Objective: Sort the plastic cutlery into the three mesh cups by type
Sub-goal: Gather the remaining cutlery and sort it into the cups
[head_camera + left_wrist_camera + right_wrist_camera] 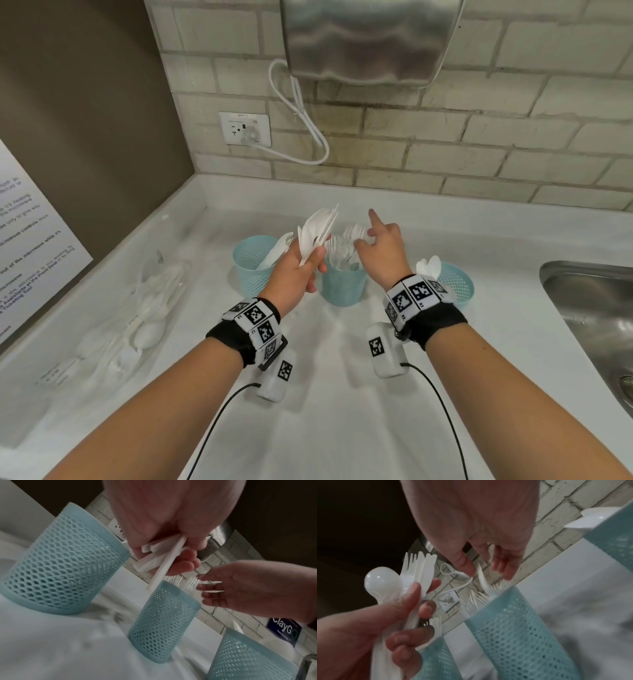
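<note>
Three light-blue mesh cups stand in a row on the white counter. The left cup (253, 263) (65, 568) holds knives, the middle cup (344, 284) (164, 622) (513, 622) forks, and the right cup (457, 281) (614, 534) spoons. My left hand (310, 263) (402, 608) grips a mixed bundle of white cutlery (317, 233) (412, 572) by the handles, between the left and middle cups. My right hand (375, 240) (484, 561) hovers over the middle cup with its fingers spread. A blurred fork (482, 577) stands at its thumb tip, its lower end in that cup.
A loose pile of white cutlery (137, 325) lies on the counter at the left, beside a wall panel bearing a printed notice (30, 240). A steel sink (589, 325) sits at the right. A socket with a cord (245, 128) and a steel dispenser (366, 37) are on the brick wall.
</note>
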{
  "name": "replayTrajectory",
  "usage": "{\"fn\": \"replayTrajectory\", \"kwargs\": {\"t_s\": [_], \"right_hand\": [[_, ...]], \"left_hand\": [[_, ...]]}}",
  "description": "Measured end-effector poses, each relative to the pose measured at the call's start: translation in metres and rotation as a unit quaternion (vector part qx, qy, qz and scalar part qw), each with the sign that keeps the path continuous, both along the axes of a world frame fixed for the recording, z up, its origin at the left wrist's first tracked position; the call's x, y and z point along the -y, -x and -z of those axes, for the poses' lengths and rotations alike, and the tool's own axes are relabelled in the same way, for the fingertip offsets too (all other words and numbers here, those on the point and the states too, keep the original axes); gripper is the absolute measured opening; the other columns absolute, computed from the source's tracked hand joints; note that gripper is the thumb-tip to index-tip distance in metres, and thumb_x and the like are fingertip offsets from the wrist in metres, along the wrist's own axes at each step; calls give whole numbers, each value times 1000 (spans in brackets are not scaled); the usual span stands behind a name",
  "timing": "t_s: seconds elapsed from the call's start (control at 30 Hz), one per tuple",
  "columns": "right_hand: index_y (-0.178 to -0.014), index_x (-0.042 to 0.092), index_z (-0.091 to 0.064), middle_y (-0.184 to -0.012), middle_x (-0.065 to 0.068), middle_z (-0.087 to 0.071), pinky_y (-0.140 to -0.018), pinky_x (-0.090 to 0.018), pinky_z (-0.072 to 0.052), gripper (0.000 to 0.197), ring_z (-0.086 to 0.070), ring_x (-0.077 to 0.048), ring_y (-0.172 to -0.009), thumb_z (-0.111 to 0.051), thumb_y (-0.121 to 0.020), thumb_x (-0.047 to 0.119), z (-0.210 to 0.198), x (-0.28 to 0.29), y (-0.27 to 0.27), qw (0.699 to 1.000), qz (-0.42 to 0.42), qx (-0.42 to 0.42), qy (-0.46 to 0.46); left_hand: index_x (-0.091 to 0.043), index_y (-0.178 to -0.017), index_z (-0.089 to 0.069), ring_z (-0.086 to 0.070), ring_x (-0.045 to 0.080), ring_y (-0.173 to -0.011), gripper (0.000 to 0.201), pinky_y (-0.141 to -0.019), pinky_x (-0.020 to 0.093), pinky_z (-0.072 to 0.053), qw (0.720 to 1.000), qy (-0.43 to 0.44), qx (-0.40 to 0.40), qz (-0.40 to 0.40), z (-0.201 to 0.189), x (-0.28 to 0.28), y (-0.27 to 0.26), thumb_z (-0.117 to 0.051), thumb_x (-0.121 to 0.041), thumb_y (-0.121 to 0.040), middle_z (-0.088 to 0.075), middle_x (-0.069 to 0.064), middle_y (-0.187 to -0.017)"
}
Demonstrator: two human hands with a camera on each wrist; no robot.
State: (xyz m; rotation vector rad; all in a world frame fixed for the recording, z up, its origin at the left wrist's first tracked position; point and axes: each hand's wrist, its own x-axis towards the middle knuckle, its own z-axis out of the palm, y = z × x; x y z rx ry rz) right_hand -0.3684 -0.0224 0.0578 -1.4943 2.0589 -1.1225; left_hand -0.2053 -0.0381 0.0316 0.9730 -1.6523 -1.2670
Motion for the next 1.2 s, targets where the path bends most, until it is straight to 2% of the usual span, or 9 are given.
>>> {"fn": "replayTrajectory", "kwargs": {"t_s": [0.07,0.17,0.3,0.43,0.6,0.7,0.93,1.1,1.2], "right_hand": [[-147,19,-28,-130,-11,-37,-110,-33,-25,64,-33,-28,-123,-52,-87,18,-10,-4,-5,999,23,10,39],[-133,31,-47,-120,1,-43,-106,-36,-35,52,-37,-22,-118,-52,-83,17,-29,-12,-18,982,-44,64,170],[-100,28,-71,-104,9,-57,-97,-27,-38,19,-43,-13,-108,-62,-87,19,-39,-17,-27,978,-102,21,182],[-91,30,-67,-93,17,-59,-98,-35,-39,12,-47,-9,-100,-57,-91,22,-49,-15,-25,976,-60,8,208],[-95,23,-61,-98,-1,-61,-76,-29,-53,18,-61,-18,-82,-49,-94,10,-83,-23,-14,924,-21,99,369],[-97,20,-63,-95,12,-51,-72,-26,-52,20,-60,-22,-77,-47,-94,8,-86,-26,-7,903,5,85,421],[-98,16,-70,-96,-4,-58,-76,-4,-36,21,-51,-5,-82,-50,-92,10,-19,-20,6,958,-13,-73,278],[-107,19,-71,-101,-5,-59,-84,-18,-35,23,-53,-21,-102,-54,-93,29,0,-17,1,983,-29,-118,141],[-112,22,-68,-104,2,-59,-88,-22,-38,41,-48,-15,-102,-53,-88,52,-10,-16,-19,989,-63,-47,124]], "left_hand": [[-18,-120,-53,-40,3,-47,23,-52,22,-43,1000,10,14,-2,0,-1,0,-46,-25,-99,-54,-6,-72],[-23,-108,-51,-44,-1,-48,11,-51,22,-40,999,35,33,1,-1,-3,2,-45,-26,-99,-53,-5,-71],[-36,-105,-48,-45,-1,-49,13,-47,20,-39,999,41,30,13,-1,-7,5,-45,-25,-99,-52,-4,-69],[-19,-122,-51,-39,7,-49,25,-46,21,-37,999,10,31,23,2,-8,6,-45,-28,-99,-51,-5,-68],[-23,-118,-50,-36,10,-53,21,-47,22,-32,999,-17,30,6,6,-5,2,-43,-31,-99,-47,-4,-69],[-21,-127,-50,-35,7,-50,29,-47,21,-31,1000,-24,11,-2,5,-4,-1,-41,-29,-100,-46,-3,-70],[-21,-116,-52,-34,2,-43,19,-46,21,-32,999,-22,-41,3,3,-4,0,-40,-22,-102,-50,-2,-69],[-26,-112,-47,-34,4,-42,12,-44,22,-31,998,-20,-53,6,0,-5,-2,-41,-25,-101,-55,-1,-69],[-28,-120,-41,-35,6,-44,19,-43,20,-31,999,-24,-49,5,-3,-6,-5,-41,-27,-101,-57,0,-70]]}}
